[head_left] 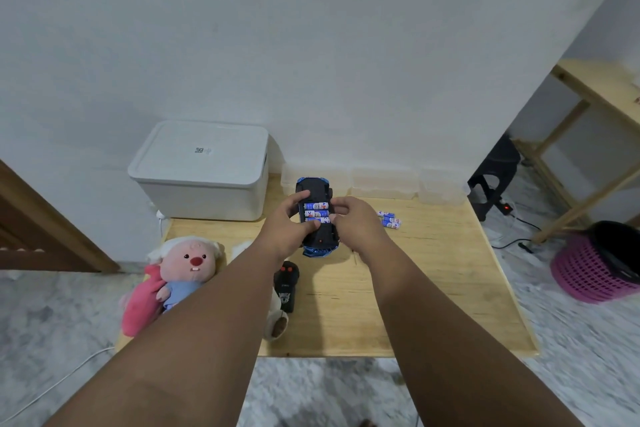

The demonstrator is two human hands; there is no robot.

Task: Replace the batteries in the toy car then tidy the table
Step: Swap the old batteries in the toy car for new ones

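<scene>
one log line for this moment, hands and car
toy car upturned, bay open | left hand grips it | right hand at seated batteries | spare batteries on table

Print on the batteries [316, 212] is too small to read.

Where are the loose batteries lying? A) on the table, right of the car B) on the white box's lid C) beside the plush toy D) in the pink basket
A: the loose batteries lie on the table, just right of the upturned toy car.
</scene>
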